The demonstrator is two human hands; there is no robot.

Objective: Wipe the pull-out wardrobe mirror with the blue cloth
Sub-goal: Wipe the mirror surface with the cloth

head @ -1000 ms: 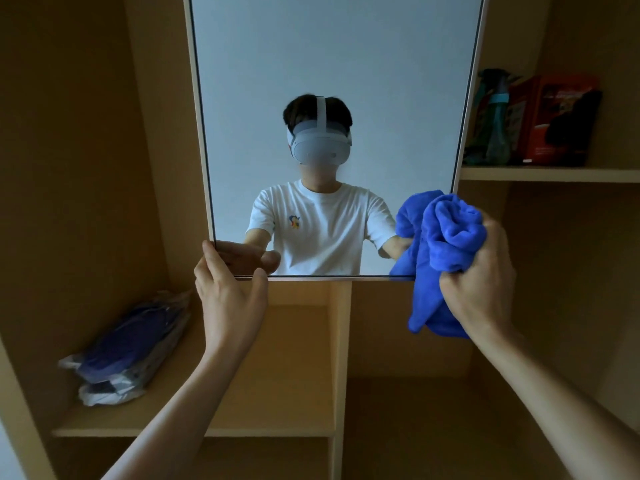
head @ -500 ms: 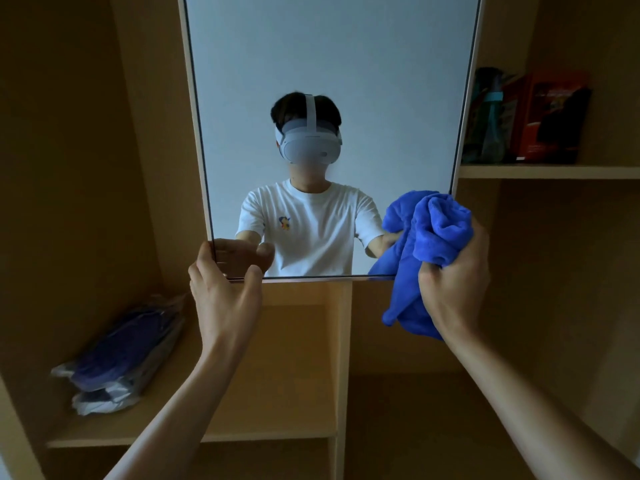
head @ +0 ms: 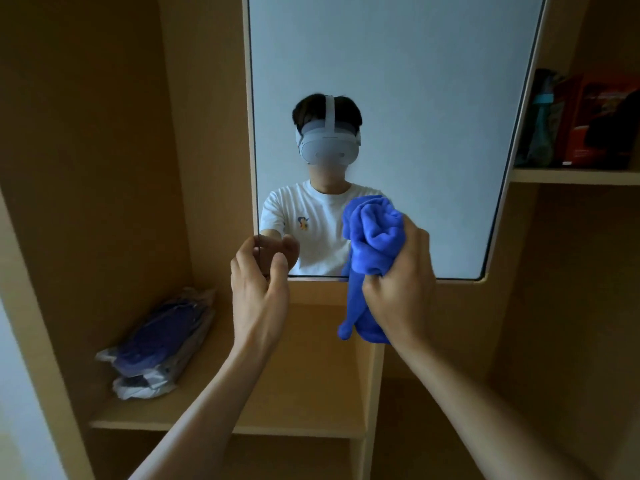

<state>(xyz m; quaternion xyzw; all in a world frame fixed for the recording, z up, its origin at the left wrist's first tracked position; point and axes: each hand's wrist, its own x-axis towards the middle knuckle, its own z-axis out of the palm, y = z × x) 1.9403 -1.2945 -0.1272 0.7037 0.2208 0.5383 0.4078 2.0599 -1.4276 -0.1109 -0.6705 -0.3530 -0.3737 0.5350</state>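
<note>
- Wooden wardrobe shelving surrounds the mirror (head: 398,81), which stands upright at centre. Its top is cut off.
- Head view: the left hand (head: 258,289) curls fingers and thumb round the mirror's lower-left corner. The glass is probably rigid and fragile, so it is best held by the edge.
- The right hand (head: 401,282) is clenched round the blue cloth (head: 375,233), bunched before the lower glass. The cloth looks soft and light, and a tail dangles from it.
- Cloth-to-glass contact, any smears and the pull-out rail cannot be made out.

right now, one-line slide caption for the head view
Right hand holds a bunched blue cloth at the wardrobe mirror; left hand grips its lower-left corner.
</note>
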